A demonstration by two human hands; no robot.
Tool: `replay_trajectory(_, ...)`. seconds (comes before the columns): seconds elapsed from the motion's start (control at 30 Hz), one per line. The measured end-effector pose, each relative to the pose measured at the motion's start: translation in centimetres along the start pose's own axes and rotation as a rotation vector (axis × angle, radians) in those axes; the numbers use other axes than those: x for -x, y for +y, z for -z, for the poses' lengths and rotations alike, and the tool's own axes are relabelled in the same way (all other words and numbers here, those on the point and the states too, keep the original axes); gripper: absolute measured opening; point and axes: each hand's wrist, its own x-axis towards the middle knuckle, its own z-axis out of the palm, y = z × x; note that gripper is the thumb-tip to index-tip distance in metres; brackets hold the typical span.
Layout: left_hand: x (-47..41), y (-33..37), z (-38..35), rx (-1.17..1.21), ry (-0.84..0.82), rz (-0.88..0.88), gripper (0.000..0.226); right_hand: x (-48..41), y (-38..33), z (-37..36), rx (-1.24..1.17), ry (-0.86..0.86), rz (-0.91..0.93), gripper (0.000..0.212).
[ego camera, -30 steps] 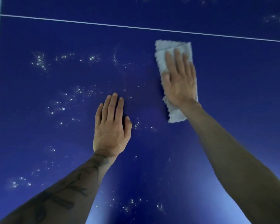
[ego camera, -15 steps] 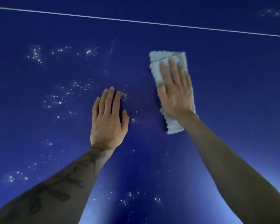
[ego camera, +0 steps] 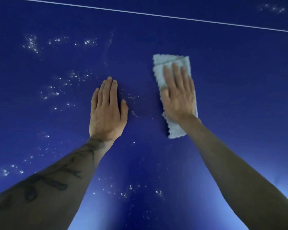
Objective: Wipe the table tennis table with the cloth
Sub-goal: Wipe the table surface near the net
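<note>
cloth (ego camera: 171, 61) is drawn back from the white line (ego camera: 156, 14), toward the body.
it is pressed flat on the table tennis table (ego camera: 239, 80) by the straight-fingered right hand (ego camera: 178, 97); the left hand (ego camera: 106, 112) is laid flat, empty, beside it. white specks (ego camera: 51, 92) at the left are not yet wiped.

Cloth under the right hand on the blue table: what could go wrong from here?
1. The cloth is folded and only pressed flat by the right hand, not gripped; it may slip or bunch on a stroke.
2. Most white specks lie left of the left hand, away from the cloth; they could be missed.
3. The left hand lies flat on the table beside specks and may smear them.
</note>
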Motion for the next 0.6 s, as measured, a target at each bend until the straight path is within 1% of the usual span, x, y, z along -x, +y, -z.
replay_trajectory(0.07,0.1,0.1,0.1,0.005,-0.002,-0.002,0.062,-1.4,-0.9,0.3,-0.043,0.045,-0.126,0.063)
replay_trajectory(0.13,0.1,0.2,0.2,0.014,0.0,-0.005,0.061,-2.0,-3.5,-0.1,-0.068,0.066,-0.167,0.064)
replay_trajectory(0.2,0.3,0.2,0.6,0.033,0.021,0.002,0.061,-0.9,-6.3,-0.8,-0.062,0.048,-0.082,0.065)
replay_trajectory(0.27,1.0,-0.1,1.1,0.038,0.048,0.018,0.06,2.1,-8.3,-1.8,-0.028,0.016,0.101,0.065)
replay_trajectory(0.33,2.6,-0.7,1.6,0.012,0.069,0.049,0.059,4.8,-7.5,-2.3,-0.001,-0.022,0.266,0.065)
replay_trajectory(0.37,3.7,-0.9,1.8,-0.005,0.072,0.066,0.058,5.6,-6.1,-2.3,-0.001,-0.032,0.276,0.065)
replay_trajectory(0.4,4.8,-1.2,1.9,-0.02,0.069,0.081,0.058,6.0,-4.5,-2.0,-0.009,-0.033,0.224,0.065)
replay_trajectory(0.5,7.3,-2.1,1.6,-0.065,0.052,0.105,0.057,4.9,-1.0,-0.7,-0.05,0.001,-0.089,0.063)
replay_trajectory(0.57,7.9,-2.6,1.0,-0.108,0.05,0.09,0.057,3.1,-1.9,-0.5,-0.092,0.045,-0.234,0.064)
replay_trajectory(0.6,7.9,-2.9,0.8,-0.123,0.058,0.089,0.057,2.2,-3.4,-0.8,-0.1,0.071,-0.25,0.065)
